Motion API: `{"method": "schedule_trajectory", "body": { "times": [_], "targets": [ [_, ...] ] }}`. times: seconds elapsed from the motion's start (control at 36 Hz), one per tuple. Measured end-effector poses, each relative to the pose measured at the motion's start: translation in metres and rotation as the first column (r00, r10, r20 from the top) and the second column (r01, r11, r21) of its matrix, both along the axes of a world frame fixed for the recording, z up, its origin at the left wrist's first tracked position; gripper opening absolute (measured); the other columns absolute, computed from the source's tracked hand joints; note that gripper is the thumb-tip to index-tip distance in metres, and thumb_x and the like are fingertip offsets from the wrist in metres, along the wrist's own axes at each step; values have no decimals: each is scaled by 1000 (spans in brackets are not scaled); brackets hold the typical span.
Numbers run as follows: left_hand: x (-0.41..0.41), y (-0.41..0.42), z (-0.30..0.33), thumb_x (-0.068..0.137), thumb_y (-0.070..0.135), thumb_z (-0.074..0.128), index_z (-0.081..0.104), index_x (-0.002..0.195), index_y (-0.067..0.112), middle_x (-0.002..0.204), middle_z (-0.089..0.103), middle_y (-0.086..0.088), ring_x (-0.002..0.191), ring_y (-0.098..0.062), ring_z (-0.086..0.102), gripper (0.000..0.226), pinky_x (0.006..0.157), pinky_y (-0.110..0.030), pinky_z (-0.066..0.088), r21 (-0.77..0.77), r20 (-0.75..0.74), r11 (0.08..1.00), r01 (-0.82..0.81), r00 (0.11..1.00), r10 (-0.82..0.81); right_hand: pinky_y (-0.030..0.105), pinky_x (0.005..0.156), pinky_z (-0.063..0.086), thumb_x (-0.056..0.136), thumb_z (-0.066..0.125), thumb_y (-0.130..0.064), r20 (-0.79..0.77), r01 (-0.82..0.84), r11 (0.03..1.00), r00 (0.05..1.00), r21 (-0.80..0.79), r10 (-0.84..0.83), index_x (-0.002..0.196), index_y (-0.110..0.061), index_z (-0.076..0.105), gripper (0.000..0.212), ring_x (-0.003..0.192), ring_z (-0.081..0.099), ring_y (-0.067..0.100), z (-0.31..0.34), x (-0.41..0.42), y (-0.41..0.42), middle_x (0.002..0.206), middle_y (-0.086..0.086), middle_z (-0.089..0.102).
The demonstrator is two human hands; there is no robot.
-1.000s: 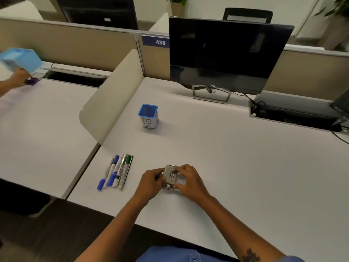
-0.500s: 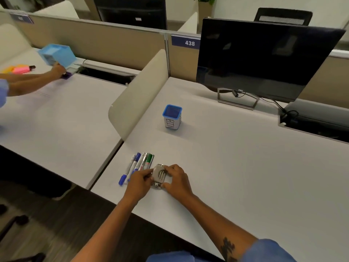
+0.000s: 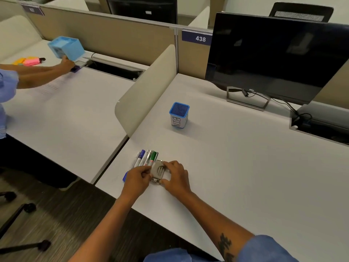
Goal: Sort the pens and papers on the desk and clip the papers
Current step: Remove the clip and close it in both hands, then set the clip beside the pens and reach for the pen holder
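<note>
Head cam: both hands, left hand (image 3: 138,176) and right hand (image 3: 174,176), have a narrow grip on a metal clip (image 3: 158,169) on the desk (image 3: 236,167), touching the pens (image 3: 146,158). Looks like a binder clip, I think. Can't spot papers here; I'd find them before squeezing it open.

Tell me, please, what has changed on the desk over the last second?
Both hands, left hand and right hand, slid the small metal clip left until it sits against the markers. Both still grip it; the markers and blue bin cup stayed put.
</note>
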State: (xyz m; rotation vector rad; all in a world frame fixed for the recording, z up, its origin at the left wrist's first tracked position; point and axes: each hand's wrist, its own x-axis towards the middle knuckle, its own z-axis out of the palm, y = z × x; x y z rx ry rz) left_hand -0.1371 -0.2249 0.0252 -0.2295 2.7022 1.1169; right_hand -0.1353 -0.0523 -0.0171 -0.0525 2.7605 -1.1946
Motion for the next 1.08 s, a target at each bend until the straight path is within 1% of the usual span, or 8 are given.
{"method": "schedule_trajectory", "body": {
  "times": [0.19,0.25,0.31,0.36,0.44,0.61,0.86,1.08],
  "targets": [
    [2,14,2,96,19,72,69,128,9,113,71,-4,88,-8,66,33,69,-5,43,-102,-145,993,-67,988,52,38,102,49,82,81,-39,-14,-11,1000,1000,15,11,149,-27,50,75,121,51,16,-6,3,12,135,-4,53],
    [4,24,0,97,23,71,63,135,11,127,66,-7,111,-18,66,40,88,-13,51,-101,-208,993,-55,978,33,36,104,47,86,77,-44,-34,1,999,999,53,1,150,-26,49,72,124,50,16,-8,6,21,138,-4,52],
    [5,40,-1,97,27,71,54,146,13,148,55,-8,138,-26,52,54,112,-32,42,-120,-231,992,-32,973,3,36,106,45,90,72,-47,-61,18,996,998,92,-13,150,-27,49,68,127,49,17,-9,9,34,141,-4,51],
    [5,62,-3,96,36,70,47,153,16,161,43,-7,151,-28,38,65,122,-41,32,-152,-245,988,-5,969,-33,39,109,43,92,68,-50,-92,30,990,996,136,-18,150,-28,49,65,133,47,19,-9,15,49,147,-3,49],
    [11,99,-8,98,57,55,29,162,25,173,17,-2,161,-27,14,76,128,-49,16,-241,-232,968,68,965,-126,42,117,35,94,64,-52,-120,41,979,993,197,-17,151,-30,47,64,143,40,19,-9,25,79,157,-4,44],
    [31,174,-12,100,65,31,10,166,23,175,-9,-2,161,-24,-15,82,130,-56,-2,-280,-210,919,276,917,-339,48,123,26,97,59,-53,-126,94,966,990,240,-65,155,-28,41,66,152,31,21,-3,53,152,166,-2,33],
    [59,276,-9,100,64,25,4,167,21,173,-18,-2,160,-24,-21,82,129,-56,-6,-310,-162,846,434,852,-497,47,124,25,99,56,-53,-58,214,929,977,302,-206,156,-27,38,65,153,28,22,4,107,269,167,-2,30],
    [85,323,-23,108,51,29,7,167,18,174,-12,-4,160,-27,-17,71,130,-57,-2,-310,-104,802,510,820,-562,42,117,33,106,48,-37,-12,310,893,946,327,-324,152,-24,46,48,147,36,21,3,151,338,161,-2,40]
  ]
}}
